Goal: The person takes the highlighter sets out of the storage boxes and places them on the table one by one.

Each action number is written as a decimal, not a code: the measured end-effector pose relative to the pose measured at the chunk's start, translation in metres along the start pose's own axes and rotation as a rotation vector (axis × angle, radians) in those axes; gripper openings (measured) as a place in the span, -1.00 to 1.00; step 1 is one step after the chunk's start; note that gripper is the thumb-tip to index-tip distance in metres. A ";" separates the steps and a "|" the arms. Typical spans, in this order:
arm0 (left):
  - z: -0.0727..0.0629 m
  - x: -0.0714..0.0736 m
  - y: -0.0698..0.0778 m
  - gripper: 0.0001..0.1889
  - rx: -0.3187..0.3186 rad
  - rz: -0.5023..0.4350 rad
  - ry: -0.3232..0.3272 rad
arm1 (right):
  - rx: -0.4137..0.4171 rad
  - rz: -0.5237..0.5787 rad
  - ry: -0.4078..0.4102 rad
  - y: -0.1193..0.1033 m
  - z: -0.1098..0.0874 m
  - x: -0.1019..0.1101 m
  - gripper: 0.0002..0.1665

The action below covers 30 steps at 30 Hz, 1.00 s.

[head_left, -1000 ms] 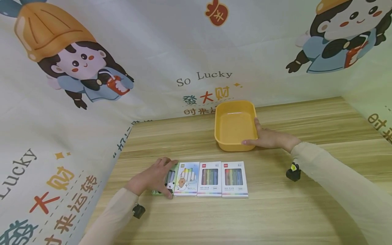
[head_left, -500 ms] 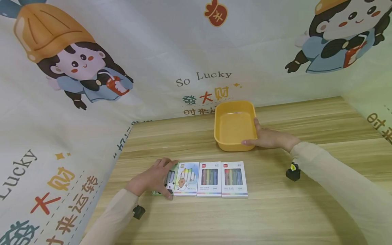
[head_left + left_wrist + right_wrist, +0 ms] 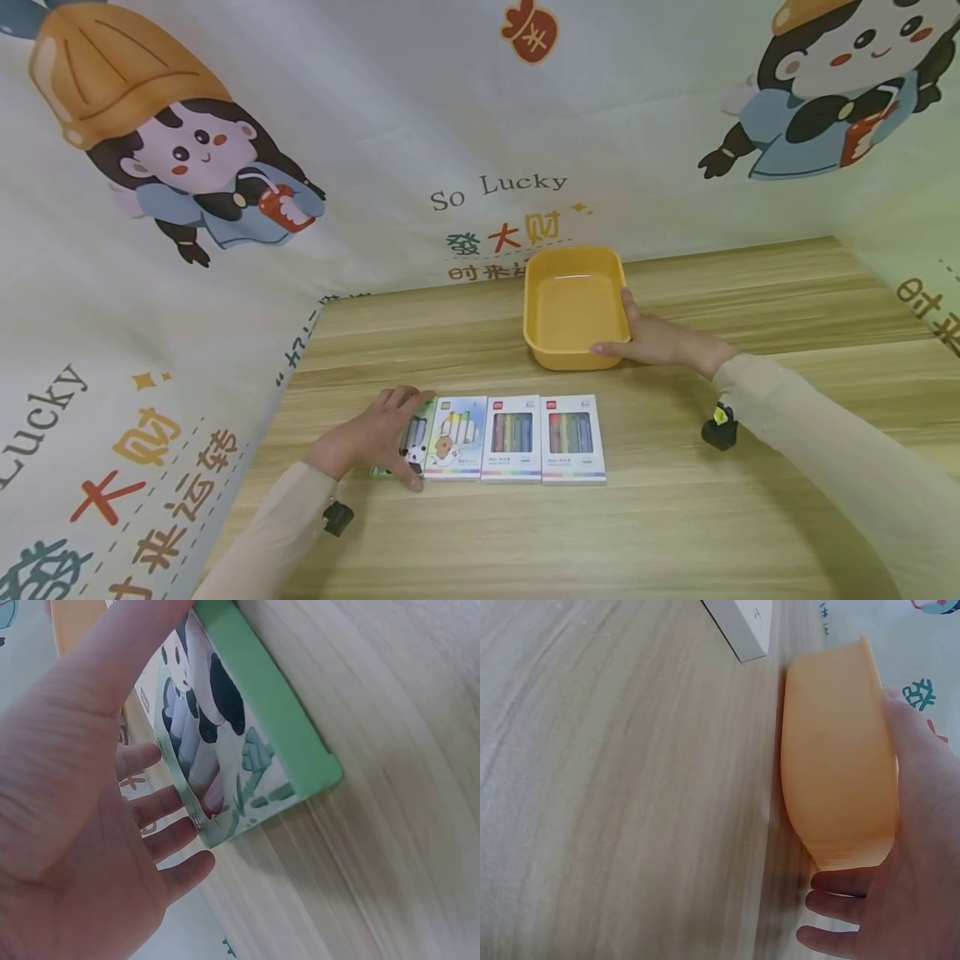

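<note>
My left hand (image 3: 367, 435) spans a green panda box (image 3: 415, 446) lying flat, thumb at its near edge and fingers at its far edge. In the left wrist view, pens or crayons show through the window of the green box (image 3: 201, 742). Against its right side lies a white-and-blue box (image 3: 456, 437) with a bear picture, then two white boxes (image 3: 512, 440) with coloured sticks behind windows. My right hand (image 3: 660, 337) grips a yellow plastic bin (image 3: 573, 312) at its near right corner, thumb at the near rim and fingers along the right side. Nothing lies inside the bin.
All of it stands on a wood-grain table (image 3: 495, 533). A printed cloth (image 3: 390, 125) hangs behind the table and along both sides. The bin is close to the back cloth, beyond the row of boxes.
</note>
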<state>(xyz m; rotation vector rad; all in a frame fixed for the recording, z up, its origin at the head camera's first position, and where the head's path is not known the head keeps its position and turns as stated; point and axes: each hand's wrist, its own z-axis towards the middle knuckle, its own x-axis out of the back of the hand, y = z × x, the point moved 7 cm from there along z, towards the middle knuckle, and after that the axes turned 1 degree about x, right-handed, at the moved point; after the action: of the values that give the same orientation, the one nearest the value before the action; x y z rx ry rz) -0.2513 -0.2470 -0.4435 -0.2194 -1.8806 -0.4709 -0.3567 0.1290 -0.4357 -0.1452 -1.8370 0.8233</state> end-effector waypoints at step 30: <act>0.010 0.027 0.007 0.07 -0.078 0.068 0.148 | 0.065 -0.037 0.132 -0.003 -0.009 0.019 0.34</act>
<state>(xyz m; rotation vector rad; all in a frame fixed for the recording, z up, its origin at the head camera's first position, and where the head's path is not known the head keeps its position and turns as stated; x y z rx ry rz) -0.2666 -0.2386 -0.4199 -0.2916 -1.7069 -0.5014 -0.3562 0.1394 -0.4169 -0.1211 -1.6829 0.8278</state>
